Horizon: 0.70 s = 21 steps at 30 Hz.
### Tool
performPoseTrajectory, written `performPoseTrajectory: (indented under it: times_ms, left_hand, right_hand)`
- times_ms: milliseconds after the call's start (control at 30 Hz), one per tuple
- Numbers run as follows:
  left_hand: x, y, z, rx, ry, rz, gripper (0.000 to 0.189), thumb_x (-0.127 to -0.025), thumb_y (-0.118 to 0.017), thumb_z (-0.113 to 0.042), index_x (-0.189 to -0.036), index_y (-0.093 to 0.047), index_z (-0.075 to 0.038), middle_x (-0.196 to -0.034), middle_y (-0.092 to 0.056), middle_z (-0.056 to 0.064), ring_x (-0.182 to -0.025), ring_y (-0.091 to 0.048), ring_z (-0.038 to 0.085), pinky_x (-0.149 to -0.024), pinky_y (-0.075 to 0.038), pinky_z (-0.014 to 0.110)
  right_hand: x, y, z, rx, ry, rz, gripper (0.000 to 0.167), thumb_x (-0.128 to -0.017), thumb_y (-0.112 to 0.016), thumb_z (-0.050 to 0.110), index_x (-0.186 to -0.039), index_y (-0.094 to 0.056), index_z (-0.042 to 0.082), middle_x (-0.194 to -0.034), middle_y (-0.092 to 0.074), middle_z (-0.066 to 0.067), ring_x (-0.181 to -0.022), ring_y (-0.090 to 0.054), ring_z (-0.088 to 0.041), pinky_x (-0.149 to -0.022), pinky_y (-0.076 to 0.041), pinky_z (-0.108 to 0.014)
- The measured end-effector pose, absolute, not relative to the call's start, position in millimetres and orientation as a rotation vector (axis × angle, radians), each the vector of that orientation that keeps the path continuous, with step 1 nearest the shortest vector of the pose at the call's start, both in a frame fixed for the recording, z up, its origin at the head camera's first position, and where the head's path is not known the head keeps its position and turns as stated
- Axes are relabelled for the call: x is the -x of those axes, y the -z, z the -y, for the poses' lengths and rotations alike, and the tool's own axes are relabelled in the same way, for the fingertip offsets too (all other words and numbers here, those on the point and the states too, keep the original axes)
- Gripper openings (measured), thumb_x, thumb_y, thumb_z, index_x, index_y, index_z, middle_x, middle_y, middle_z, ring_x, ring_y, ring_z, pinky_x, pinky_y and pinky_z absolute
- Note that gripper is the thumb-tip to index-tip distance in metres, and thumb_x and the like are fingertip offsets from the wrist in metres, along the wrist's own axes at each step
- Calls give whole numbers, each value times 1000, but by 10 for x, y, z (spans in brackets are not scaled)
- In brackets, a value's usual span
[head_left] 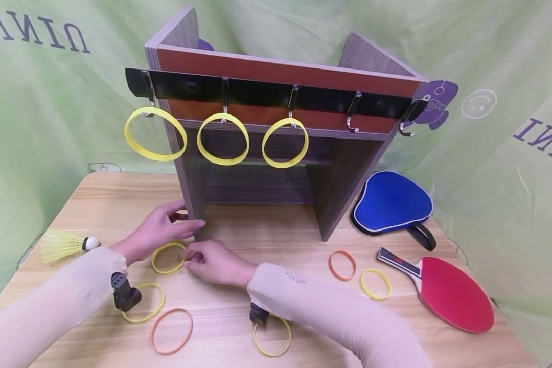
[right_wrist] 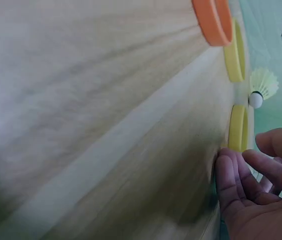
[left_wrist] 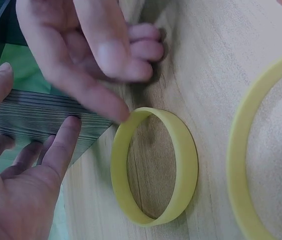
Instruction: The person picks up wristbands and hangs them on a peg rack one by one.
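Beside the grey wooden shelf (head_left: 323, 220), my left hand (head_left: 161, 230) touches the left side panel, its thumb across the front edge and other fingers at the outer side. A yellow ring (left_wrist: 186, 172) lies on the table just below that hand. My right hand (head_left: 221, 263) reaches in from the right; in the left wrist view its index fingertip meets the ring's rim while its thumb stands apart. The fingers are loosely bent in the right wrist view. Three yellow rings, one of them the middle ring (head_left: 201, 148), hang from the black hook rail (head_left: 257, 92); its two right hooks carry none.
Other yellow rings and orange rings, such as the front one (head_left: 190, 335), lie about the wooden table (head_left: 225, 342). A shuttlecock (head_left: 69, 246) lies at the left. On the right are a blue paddle case (head_left: 393, 202) and a red table tennis paddle (head_left: 457, 296).
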<state>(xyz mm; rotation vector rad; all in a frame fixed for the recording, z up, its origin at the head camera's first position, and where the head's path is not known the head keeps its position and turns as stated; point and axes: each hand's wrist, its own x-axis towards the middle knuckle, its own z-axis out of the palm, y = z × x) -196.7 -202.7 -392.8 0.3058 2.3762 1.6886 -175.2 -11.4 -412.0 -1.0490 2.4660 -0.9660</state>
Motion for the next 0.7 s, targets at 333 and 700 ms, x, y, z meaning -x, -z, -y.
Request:
performPoseTrajectory:
  times_ms: [333,700]
  left_hand:
    - [1969,3923,2028,-296,-1707,-2367,63,-99,-74,-20,-153,-48,-1,-138,-61,31,-99,-69,0,-87,-66,25]
    - [1965,3936,2014,-315,-1726,-2360,62,-99,-74,-19,-152,-49,2,-139,-59,33,-101,-68,-1,-87,-65,23]
  right_hand:
    - [1807,4150,244,1076,815,-2610,11,-102,-66,15,-101,-76,9,-87,-74,3,-76,-55,4,-69,-43,-3]
    - [1783,4169,253,1127,761,-2662,8,-94,-69,2,-99,-71,8,-90,-74,1,-79,-58,1,-70,-45,-2]
